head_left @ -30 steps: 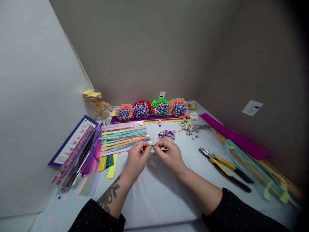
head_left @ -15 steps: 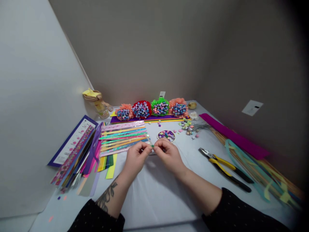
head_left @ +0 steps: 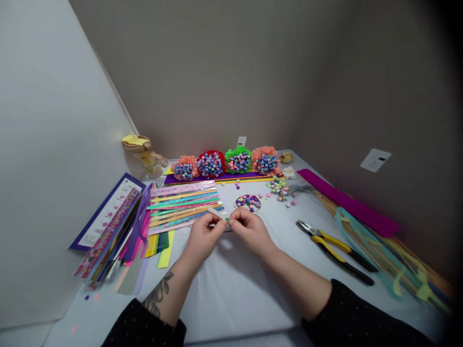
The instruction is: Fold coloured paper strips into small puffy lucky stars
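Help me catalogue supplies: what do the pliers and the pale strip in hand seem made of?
Combination pliers: probably steel, the grey head shining like metal; smooth yellow and black grips suggest plastic or rubber. Pale strip: likely paper, thin and flat; finish unclear.

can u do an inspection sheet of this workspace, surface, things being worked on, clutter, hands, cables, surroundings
surface: white-covered table, lightly creased
things being worked on: small green piece, too small to identify; pale strip close by
clutter: packaged coloured strips on the left; pliers and magenta sheet on the right; dish of small stars beyond the hands
hands: left hand and right hand both pinch at the green piece
cables: nothing seen; thin dark wires lie near loose stars
surroundings: grey walls, wall plate on the right, white panel on the left
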The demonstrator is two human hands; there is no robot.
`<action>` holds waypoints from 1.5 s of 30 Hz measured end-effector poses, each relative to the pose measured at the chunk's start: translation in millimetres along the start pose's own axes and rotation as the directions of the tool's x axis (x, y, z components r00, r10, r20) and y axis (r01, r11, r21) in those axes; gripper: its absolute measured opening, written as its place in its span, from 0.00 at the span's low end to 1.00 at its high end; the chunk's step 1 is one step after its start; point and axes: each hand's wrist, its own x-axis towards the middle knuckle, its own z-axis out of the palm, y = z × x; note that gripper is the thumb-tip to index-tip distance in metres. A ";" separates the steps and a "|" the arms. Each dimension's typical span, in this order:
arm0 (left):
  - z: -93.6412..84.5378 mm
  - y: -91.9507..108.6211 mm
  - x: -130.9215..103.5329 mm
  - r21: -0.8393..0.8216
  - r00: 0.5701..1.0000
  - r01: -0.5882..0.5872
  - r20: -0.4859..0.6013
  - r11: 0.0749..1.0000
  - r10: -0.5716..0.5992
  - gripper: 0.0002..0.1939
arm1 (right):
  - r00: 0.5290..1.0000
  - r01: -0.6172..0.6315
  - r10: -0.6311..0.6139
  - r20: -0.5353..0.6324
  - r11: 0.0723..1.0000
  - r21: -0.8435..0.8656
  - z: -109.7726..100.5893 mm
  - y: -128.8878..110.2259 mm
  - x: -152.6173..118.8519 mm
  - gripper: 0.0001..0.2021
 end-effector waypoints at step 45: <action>-7.3 -1.5 2.5 0.222 0.987 -0.144 0.102 0.964 0.124 0.09 | 0.989 0.026 -0.006 0.145 0.990 -0.140 -7.1 6.0 8.0 0.06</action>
